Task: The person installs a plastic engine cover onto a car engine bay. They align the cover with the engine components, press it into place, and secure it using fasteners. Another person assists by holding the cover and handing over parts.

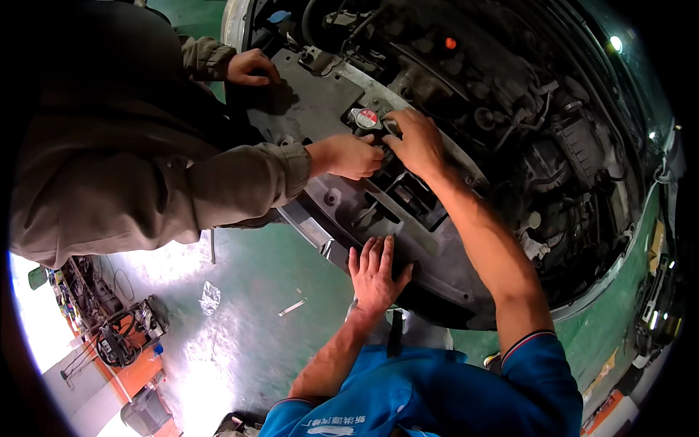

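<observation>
My left hand (377,273) lies palm down, fingers spread, on the front edge of the dark plastic cover (429,255) of a car's open engine bay. Farther in, my right hand (419,142) has its fingers curled down just right of a radiator cap (365,118) with a red-and-white label. What sits between those fingertips is hidden. A co-worker's hand (353,156) is closed right beside my right fingertips, below the cap; its contents do not show. The co-worker's other hand (253,68) rests at the far left of the cover.
A co-worker's brown sleeve (233,182) reaches across from the left. An opening (415,197) in the cover lies below my right hand. The engine (466,80) fills the upper right. On the green floor (255,291) are foil and a white strip; cluttered equipment (124,335) stands lower left.
</observation>
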Available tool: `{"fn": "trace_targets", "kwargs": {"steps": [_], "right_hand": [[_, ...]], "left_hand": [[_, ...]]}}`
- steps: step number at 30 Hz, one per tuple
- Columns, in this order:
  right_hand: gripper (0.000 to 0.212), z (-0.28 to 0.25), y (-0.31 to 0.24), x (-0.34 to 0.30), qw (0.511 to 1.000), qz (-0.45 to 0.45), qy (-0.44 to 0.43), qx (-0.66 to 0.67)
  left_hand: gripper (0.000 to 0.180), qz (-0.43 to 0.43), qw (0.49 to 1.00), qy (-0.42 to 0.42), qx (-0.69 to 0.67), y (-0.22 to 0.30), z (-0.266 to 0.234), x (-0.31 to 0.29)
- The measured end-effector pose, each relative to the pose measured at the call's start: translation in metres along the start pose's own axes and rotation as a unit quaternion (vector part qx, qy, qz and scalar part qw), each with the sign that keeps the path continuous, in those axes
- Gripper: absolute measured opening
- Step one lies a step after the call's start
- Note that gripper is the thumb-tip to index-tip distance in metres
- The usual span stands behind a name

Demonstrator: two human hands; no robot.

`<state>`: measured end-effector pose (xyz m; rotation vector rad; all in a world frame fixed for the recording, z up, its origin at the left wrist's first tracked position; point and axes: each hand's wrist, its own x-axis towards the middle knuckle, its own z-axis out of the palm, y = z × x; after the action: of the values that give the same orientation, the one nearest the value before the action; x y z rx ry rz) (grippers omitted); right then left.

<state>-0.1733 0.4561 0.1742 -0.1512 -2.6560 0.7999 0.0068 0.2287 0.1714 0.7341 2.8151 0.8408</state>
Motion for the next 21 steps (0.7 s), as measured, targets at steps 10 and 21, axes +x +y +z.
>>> {"fn": "trace_targets", "kwargs": {"steps": [10,21], "right_hand": [[0.041,-0.019,-0.013,-0.012,0.99,0.123,-0.022,0.068],[0.033,-0.138,-0.003,-0.132,0.974,0.145,-0.082,0.152]], "left_hand": [[0.078,0.006,1.0,0.008,-0.001,0.003,-0.003,0.001],[0.078,0.016,0.999,0.002,0.037,0.008,-0.009,0.003]]}}
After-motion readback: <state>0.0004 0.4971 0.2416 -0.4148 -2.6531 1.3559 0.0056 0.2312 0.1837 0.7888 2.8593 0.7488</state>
